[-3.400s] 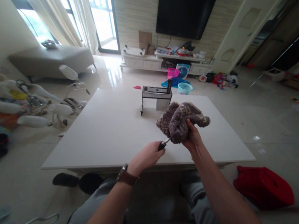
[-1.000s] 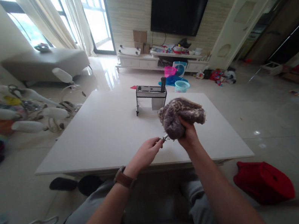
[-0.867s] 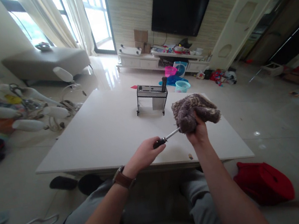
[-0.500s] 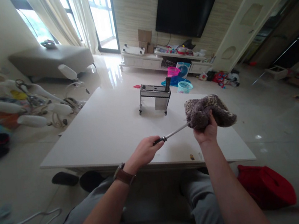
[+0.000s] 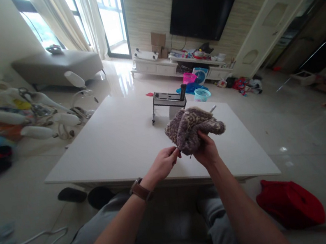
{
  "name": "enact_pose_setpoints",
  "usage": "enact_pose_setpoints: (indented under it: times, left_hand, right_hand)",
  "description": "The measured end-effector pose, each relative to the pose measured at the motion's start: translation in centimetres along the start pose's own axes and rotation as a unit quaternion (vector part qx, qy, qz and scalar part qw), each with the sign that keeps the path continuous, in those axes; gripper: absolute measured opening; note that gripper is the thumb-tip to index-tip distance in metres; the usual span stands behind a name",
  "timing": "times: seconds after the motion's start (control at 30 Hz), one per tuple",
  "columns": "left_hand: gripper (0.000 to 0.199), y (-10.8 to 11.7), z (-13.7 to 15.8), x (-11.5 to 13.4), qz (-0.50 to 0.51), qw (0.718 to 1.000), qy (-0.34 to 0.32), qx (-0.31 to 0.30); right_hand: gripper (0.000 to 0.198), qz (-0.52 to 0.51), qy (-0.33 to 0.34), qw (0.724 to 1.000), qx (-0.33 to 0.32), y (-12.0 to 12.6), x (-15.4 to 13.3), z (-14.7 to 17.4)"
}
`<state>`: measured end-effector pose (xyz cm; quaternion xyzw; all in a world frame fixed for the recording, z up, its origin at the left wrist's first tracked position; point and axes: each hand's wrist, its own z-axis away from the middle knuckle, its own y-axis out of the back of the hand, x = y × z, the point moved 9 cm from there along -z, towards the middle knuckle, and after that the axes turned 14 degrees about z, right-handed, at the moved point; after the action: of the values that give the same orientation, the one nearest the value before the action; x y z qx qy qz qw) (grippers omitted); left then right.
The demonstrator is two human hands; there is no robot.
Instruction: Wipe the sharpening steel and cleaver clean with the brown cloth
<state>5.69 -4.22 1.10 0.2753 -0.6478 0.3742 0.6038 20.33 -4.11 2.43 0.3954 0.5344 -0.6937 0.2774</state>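
My left hand [image 5: 166, 163], with a brown-strapped watch on the wrist, is closed round the dark handle of a long, slim metal-shafted tool. The handle is mostly hidden. A grey-brown fluffy cloth [image 5: 192, 127] is wrapped round the shaft, and the metal tip [image 5: 213, 108] pokes out past its far right side. Gripping the cloth from below is my right hand [image 5: 207, 150], its thumb pressed on top. Both hands are above the white table [image 5: 107, 148]. Behind the cloth stands a rack [image 5: 167, 98] with a black handle sticking up, partly covered by the cloth.
A small red piece [image 5: 149, 94] lies beside the rack. Beyond the table are a turquoise basket [image 5: 201, 94] and a pink basket [image 5: 188, 77] on the floor. A red bag-like item [image 5: 290, 202] lies at the right; a white multi-armed lamp [image 5: 42, 113] is at the left.
My right hand and the cloth have slid left along the shaft towards my left hand. The tip now shows beyond the cloth, and the shaft near the handle is covered.
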Motion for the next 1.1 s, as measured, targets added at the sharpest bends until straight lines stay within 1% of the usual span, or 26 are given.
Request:
enact_pose_setpoints:
  times: [0.07, 0.17, 0.3, 0.4, 0.47, 0.57, 0.63, 0.7, 0.8, 0.87, 0.97, 1.07, 1.1]
  left_hand:
    - [0.046, 0.2, -0.1, 0.1, -0.002, 1.000, -0.012, 0.019]
    - [0.047, 0.7, -0.2, 0.1, 0.004, 0.999, -0.017, 0.034]
    - [0.048, 0.9, -0.4, -0.2, 0.034, 0.999, -0.007, 0.030]
    - [0.048, 0.8, -0.3, -0.2, 0.043, 0.999, -0.015, 0.014]
    - [0.046, 0.7, -0.1, 0.4, 0.015, 0.999, -0.034, 0.007]
    - [0.038, 0.7, 0.4, 1.8, -0.087, 0.993, -0.072, 0.019]
    - [0.030, 0.7, 0.8, 2.6, -0.156, 0.982, -0.099, 0.032]
    - [0.023, 0.5, 1.2, 3.1, -0.210, 0.970, -0.117, 0.042]
    - [0.017, 0.3, 1.3, 3.1, -0.259, 0.957, -0.122, 0.049]
    - [0.019, 0.1, 1.2, 3.0, -0.263, 0.957, -0.117, 0.046]
    - [0.024, -0.2, 1.1, 3.4, -0.261, 0.958, -0.115, 0.031]
    - [0.033, -0.1, 1.1, 3.9, -0.303, 0.946, -0.110, 0.022]
    - [0.034, 0.0, 1.2, 4.0, -0.320, 0.941, -0.104, 0.021]
  right_hand:
    - [0.020, 0.005, -0.009, 1.000, -0.017, -0.4, 0.3, 0.3]
    - [0.024, -0.014, -0.014, 0.999, -0.042, -0.7, -0.1, 0.7]
    - [0.036, -0.047, -0.030, 0.995, -0.083, -1.2, -1.0, 1.2]
    - [0.034, -0.034, -0.023, 0.995, -0.092, -0.7, -1.2, 1.1]
    - [0.030, -0.009, -0.025, 0.995, -0.093, -0.2, -0.8, 1.0]
    - [0.026, 0.034, -0.048, 0.993, -0.107, -0.2, 0.5, 1.1]
    - [0.029, 0.055, -0.058, 0.991, -0.110, -0.5, 1.4, 1.1]
    - [0.034, 0.064, -0.059, 0.992, -0.097, -0.8, 2.0, 1.1]
    - [0.037, 0.053, -0.052, 0.996, -0.050, -0.8, 2.7, 0.7]
    - [0.036, 0.038, -0.044, 0.998, -0.021, -0.5, 2.8, 0.4]
    - [0.033, 0.023, -0.029, 0.999, 0.000, 0.1, 2.2, 0.0]
    - [0.030, 0.006, -0.018, 1.000, 0.013, 0.9, 0.9, -0.4]
    - [0.028, -0.002, -0.012, 1.000, 0.020, 1.3, 0.3, -0.6]
